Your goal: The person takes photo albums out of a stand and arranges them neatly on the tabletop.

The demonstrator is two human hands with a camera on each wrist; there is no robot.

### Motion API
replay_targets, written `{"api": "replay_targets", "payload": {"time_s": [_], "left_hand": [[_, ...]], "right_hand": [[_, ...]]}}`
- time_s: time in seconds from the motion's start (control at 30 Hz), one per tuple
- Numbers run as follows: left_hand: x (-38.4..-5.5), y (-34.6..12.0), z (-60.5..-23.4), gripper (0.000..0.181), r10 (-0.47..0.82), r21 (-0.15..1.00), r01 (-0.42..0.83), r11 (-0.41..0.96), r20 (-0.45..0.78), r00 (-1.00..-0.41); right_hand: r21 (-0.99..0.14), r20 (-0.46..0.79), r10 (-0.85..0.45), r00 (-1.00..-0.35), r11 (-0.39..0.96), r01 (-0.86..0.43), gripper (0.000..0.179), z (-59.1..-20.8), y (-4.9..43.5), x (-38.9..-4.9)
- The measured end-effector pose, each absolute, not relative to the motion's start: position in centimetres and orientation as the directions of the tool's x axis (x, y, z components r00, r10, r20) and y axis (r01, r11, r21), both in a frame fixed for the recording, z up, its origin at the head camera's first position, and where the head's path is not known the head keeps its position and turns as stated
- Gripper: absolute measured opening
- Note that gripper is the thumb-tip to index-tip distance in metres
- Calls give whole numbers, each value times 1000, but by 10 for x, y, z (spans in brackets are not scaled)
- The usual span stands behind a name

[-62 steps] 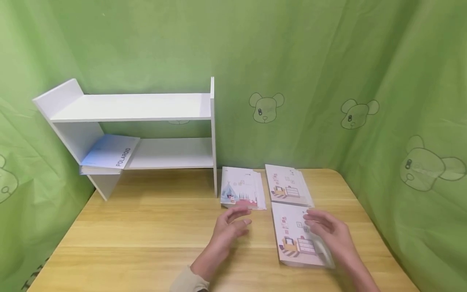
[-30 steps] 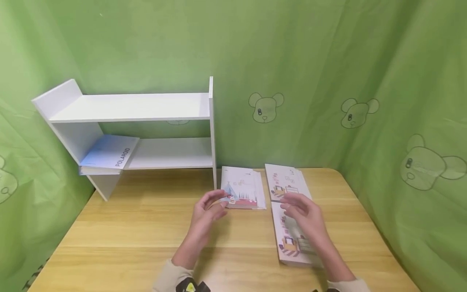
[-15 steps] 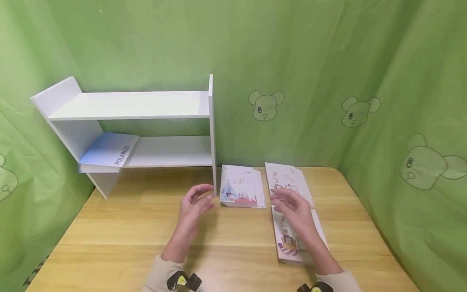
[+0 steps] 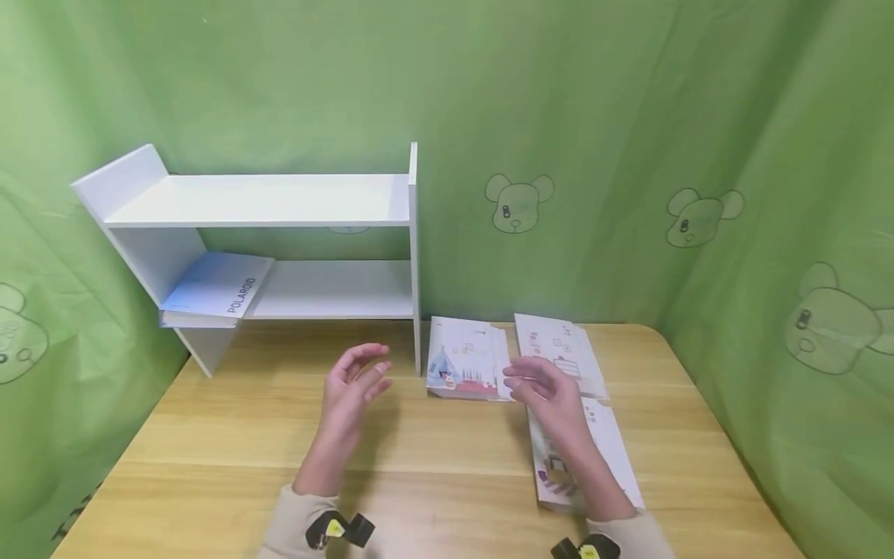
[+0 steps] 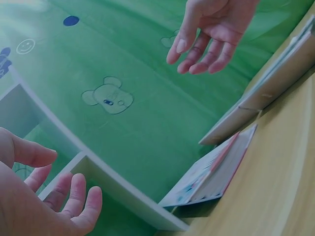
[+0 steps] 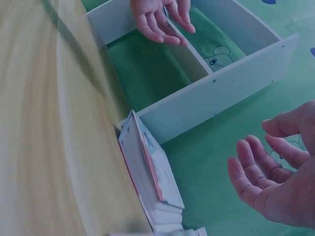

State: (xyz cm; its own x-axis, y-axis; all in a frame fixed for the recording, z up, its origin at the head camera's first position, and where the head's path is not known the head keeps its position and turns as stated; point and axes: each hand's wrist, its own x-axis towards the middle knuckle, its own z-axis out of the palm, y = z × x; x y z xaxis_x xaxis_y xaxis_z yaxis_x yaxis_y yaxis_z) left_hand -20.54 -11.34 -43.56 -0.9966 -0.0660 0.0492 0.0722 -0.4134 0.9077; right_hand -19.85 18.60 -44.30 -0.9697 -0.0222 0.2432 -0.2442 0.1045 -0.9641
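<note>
My left hand (image 4: pixel 352 388) hovers over the table in front of the white shelf (image 4: pixel 335 289), its fingers loosely bent around nothing. Above the book stacks my right hand (image 4: pixel 548 400) hangs in the same relaxed way, also holding nothing. Partly behind the right forearm lies a stack of books (image 4: pixel 611 450) with a drawn cover. A second stack (image 4: pixel 566 349) sits behind it. To the left, close to the shelf's right side, is a third stack with a tent picture (image 4: pixel 461 357). In the right wrist view, those books (image 6: pixel 152 172) lie against the shelf's side panel.
A blue and white book marked POLAROID (image 4: pixel 216 287) lies on top of others at the left of the lower shelf board, jutting past its front edge. A green curtain (image 4: pixel 594 256) with bear heads encloses the back and sides of the wooden table (image 4: pixel 433 481).
Both hands have drifted left: the right came away from the front book stack, and the left moved from near the tent-picture stack to before the shelf. The books lie where they were.
</note>
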Motion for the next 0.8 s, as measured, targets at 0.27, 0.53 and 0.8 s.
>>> {"api": "replay_targets", "payload": {"time_s": [0.27, 0.53, 0.8], "left_hand": [[-205, -127, -433, 40, -107, 887, 109, -449, 68, -992], [-207, -141, -427, 42, -127, 887, 125, -444, 76, -989], [-208, -162, -420, 42, -167, 880, 128, -456, 57, -984]], "right_hand": [[-964, 262, -36, -965, 49, -263, 37, -436, 176, -200], [-962, 274, -41, -961, -17, -274, 35, -432, 162, -206], [-969, 244, -49, -969, -46, -242, 35, -430, 144, -209]]}}
